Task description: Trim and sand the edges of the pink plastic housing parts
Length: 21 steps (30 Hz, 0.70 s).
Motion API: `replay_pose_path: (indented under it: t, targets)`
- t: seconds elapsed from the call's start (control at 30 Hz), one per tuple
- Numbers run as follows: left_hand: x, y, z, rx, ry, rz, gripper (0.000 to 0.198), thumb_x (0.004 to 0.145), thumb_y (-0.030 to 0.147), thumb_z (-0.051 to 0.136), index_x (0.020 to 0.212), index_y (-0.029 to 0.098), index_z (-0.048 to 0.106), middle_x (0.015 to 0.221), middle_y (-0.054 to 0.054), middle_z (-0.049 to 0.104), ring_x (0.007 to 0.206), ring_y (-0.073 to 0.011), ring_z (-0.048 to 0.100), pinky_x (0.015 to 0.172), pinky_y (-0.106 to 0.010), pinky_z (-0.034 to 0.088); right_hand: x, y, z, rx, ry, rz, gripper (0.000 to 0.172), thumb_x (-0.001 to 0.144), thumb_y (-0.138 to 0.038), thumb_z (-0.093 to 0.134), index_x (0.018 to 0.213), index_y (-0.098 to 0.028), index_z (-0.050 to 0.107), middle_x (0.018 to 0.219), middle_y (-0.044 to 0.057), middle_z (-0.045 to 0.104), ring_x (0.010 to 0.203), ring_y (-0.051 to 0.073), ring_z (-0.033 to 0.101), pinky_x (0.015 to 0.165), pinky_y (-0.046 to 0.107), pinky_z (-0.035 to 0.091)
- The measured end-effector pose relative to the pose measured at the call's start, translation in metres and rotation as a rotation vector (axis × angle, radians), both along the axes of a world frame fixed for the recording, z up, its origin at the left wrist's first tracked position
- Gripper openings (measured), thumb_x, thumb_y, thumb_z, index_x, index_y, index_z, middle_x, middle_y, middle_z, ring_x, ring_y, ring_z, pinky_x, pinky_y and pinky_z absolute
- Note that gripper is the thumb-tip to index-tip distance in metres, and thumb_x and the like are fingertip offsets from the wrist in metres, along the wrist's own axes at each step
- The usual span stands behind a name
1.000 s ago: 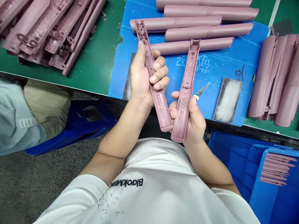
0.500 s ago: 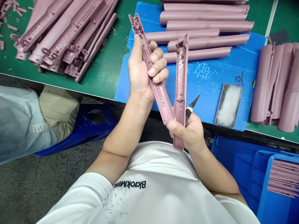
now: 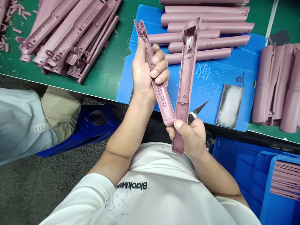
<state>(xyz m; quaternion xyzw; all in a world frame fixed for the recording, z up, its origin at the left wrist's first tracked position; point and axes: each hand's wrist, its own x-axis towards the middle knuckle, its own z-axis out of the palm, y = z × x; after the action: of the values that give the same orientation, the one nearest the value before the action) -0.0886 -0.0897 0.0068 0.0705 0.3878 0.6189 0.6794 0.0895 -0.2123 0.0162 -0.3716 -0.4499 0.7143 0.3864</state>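
Observation:
My left hand (image 3: 152,70) is closed round a long pink plastic shell half (image 3: 162,100), its ribbed hollow inside facing up. Between the thumb and fingers of my right hand (image 3: 191,136) is a second pink shell half (image 3: 186,72), wider at its far end and also hollow side up. A craft knife (image 3: 199,109) with a pointed blade is tucked in the same right hand, its tip pointing up and right. The near end of the left shell lies close against the right shell, just above my right thumb; whether they touch I cannot tell.
A blue sheet (image 3: 211,103) on the green table (image 3: 98,75) bears several pink shells (image 3: 206,42) and a grey whitish block (image 3: 229,106). More shells pile up left (image 3: 67,37) and right (image 3: 272,84). Blue crates (image 3: 236,165) stand below right. A person's sleeve (image 3: 21,122) is at left.
The right shell has turned, its wide far end swinging up and to the right. The knife blade has tilted further right with my right hand. My left hand has moved slightly right.

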Motion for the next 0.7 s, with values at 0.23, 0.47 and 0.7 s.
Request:
replay_pose_path:
  t: [0.23,0.47,0.7]
  targets:
    - [-0.004,-0.001,-0.010,-0.023,0.056,0.010,0.052,0.096,0.081,0.052,0.118,0.038,0.074,0.064,-0.008,0.059,0.080,-0.0301,0.069,0.054,-0.039,0.043,0.000,-0.002,-0.001,0.017,0.031,0.005,0.021,0.101,-0.029,0.064,0.088,-0.018,0.075,0.066,-0.003,0.063,0.057,0.011,0.054,0.055,0.025,0.043]
    - [-0.001,-0.002,-0.007,-0.006,0.137,0.012,0.058,0.092,0.083,0.052,0.122,0.040,0.076,0.064,-0.009,0.060,0.069,-0.0303,0.066,0.048,-0.039,0.043,0.000,-0.002,-0.002,0.054,0.017,0.003,0.020,0.101,-0.029,0.064,0.087,-0.018,0.074,0.066,-0.003,0.061,0.056,0.011,0.054,0.053,0.025,0.044]
    - [0.011,0.000,0.004,0.004,0.076,0.093,0.055,0.102,0.075,0.044,0.102,0.031,0.075,0.053,-0.003,0.044,0.042,-0.0168,0.038,0.036,-0.032,0.029,0.002,-0.005,-0.007,0.075,0.011,0.002,0.021,0.103,-0.030,0.065,0.087,-0.018,0.073,0.068,-0.003,0.063,0.058,0.010,0.055,0.054,0.024,0.045]
